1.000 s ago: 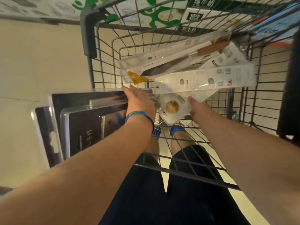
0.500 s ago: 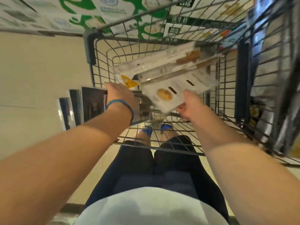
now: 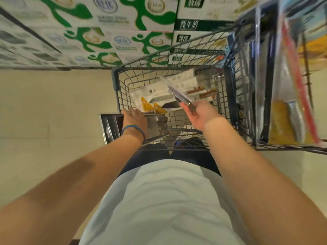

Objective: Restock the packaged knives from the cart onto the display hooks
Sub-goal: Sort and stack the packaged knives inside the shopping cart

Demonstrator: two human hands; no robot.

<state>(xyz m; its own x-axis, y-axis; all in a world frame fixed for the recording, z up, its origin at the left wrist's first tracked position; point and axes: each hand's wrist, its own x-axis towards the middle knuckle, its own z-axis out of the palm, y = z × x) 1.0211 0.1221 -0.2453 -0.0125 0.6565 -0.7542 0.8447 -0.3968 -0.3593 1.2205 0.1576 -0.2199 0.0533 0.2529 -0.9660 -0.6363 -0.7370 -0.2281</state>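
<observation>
The stacked cartons (image 3: 203, 16) carry 纯牛奶 on a dark green band.

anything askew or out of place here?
Dark flat packs under the left hand jut out past the left side of the cart. Packaged knives inside it lie heaped at crossing angles. The right hand holds one clear pack edge-on. No visible damage or spill.

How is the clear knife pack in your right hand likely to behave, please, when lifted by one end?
The knife pack juts straight from the right hand without sagging, so it's probably stiff. Its glossy clear plastic looks slippery, so a firm grip may help. It seems light, since one hand holds it by an end.
</observation>
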